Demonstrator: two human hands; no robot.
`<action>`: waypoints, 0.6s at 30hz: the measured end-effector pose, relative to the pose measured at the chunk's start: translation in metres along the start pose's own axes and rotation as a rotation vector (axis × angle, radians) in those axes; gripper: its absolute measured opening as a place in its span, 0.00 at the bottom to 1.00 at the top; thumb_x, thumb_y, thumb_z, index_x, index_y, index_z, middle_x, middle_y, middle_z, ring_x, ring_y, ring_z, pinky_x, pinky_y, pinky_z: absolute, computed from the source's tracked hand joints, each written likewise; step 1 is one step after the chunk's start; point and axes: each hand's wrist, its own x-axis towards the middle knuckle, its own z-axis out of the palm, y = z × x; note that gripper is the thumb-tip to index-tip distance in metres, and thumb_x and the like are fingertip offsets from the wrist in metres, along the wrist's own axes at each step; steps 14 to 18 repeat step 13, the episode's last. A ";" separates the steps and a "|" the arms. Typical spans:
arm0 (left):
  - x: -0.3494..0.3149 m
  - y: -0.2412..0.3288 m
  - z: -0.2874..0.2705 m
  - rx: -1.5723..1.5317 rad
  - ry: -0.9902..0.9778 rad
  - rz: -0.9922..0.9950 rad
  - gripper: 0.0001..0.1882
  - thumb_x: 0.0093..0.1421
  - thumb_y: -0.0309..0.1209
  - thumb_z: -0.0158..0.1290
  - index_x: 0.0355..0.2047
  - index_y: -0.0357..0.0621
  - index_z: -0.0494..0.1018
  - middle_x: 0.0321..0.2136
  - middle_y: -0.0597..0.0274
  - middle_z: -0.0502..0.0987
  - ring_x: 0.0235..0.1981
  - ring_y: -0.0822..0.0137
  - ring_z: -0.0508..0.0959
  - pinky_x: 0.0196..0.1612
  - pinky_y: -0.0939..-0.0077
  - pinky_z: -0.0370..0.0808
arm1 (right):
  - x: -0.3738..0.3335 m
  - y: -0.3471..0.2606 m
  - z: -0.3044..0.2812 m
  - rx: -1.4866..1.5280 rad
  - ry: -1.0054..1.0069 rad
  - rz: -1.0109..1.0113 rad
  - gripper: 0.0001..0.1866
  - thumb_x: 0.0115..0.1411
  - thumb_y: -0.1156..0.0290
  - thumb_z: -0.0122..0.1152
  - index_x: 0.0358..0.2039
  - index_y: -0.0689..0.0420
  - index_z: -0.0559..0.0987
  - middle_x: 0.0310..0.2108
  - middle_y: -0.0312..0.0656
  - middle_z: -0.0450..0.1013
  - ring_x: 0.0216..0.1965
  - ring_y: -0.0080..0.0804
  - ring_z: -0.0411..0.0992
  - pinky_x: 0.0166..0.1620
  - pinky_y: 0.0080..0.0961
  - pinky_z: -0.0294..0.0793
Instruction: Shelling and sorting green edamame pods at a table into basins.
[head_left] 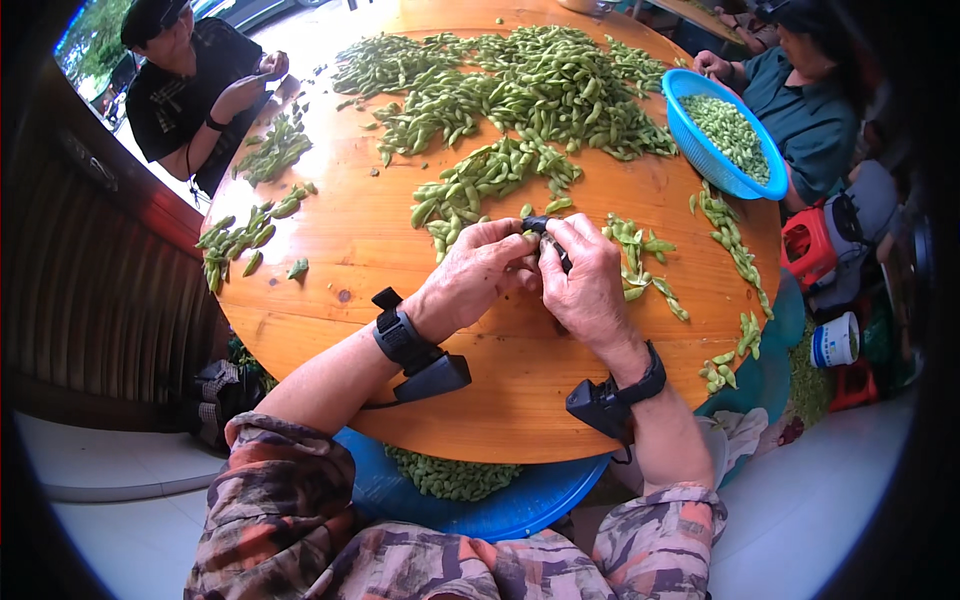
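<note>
My left hand (478,268) and my right hand (585,278) meet over the near half of the round wooden table (390,330). Their fingertips are pinched together on a green soybean pod (529,233), mostly hidden by the fingers. Dark wrapping shows about the right fingertips. Just beyond my hands lies a small heap of soybean pods (490,178). Below the table edge, in front of my body, a wide blue basin (545,505) holds shelled green beans (455,475).
A large pile of pods (545,80) covers the far side. Loose pods (238,238) lie left, more pods (735,240) right. A blue basket (678,125) of shelled beans stands at the right rim. A person (200,85) works far left, another person (815,100) far right.
</note>
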 end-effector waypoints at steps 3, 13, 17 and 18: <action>0.003 -0.007 -0.009 -0.087 -0.095 0.054 0.09 0.68 0.26 0.47 0.45 0.39 0.73 0.36 0.64 0.78 0.36 0.73 0.78 0.40 0.76 0.76 | 0.000 -0.004 0.004 -0.037 0.021 -0.086 0.09 0.57 0.84 0.54 0.39 0.67 0.76 0.32 0.51 0.68 0.30 0.48 0.73 0.33 0.38 0.74; -0.001 -0.009 0.003 -0.136 -0.121 0.096 0.11 0.66 0.25 0.44 0.46 0.36 0.72 0.37 0.62 0.77 0.35 0.73 0.78 0.36 0.80 0.77 | 0.003 -0.003 -0.005 0.033 -0.035 -0.018 0.11 0.57 0.83 0.55 0.41 0.65 0.77 0.34 0.50 0.70 0.31 0.47 0.74 0.34 0.37 0.75; -0.001 -0.009 0.003 -0.136 -0.121 0.096 0.11 0.66 0.25 0.44 0.46 0.36 0.72 0.37 0.62 0.77 0.35 0.73 0.78 0.36 0.80 0.77 | 0.003 -0.003 -0.005 0.033 -0.035 -0.018 0.11 0.57 0.83 0.55 0.41 0.65 0.77 0.34 0.50 0.70 0.31 0.47 0.74 0.34 0.37 0.75; -0.001 -0.009 0.003 -0.136 -0.121 0.096 0.11 0.66 0.25 0.44 0.46 0.36 0.72 0.37 0.62 0.77 0.35 0.73 0.78 0.36 0.80 0.77 | 0.003 -0.003 -0.005 0.033 -0.035 -0.018 0.11 0.57 0.83 0.55 0.41 0.65 0.77 0.34 0.50 0.70 0.31 0.47 0.74 0.34 0.37 0.75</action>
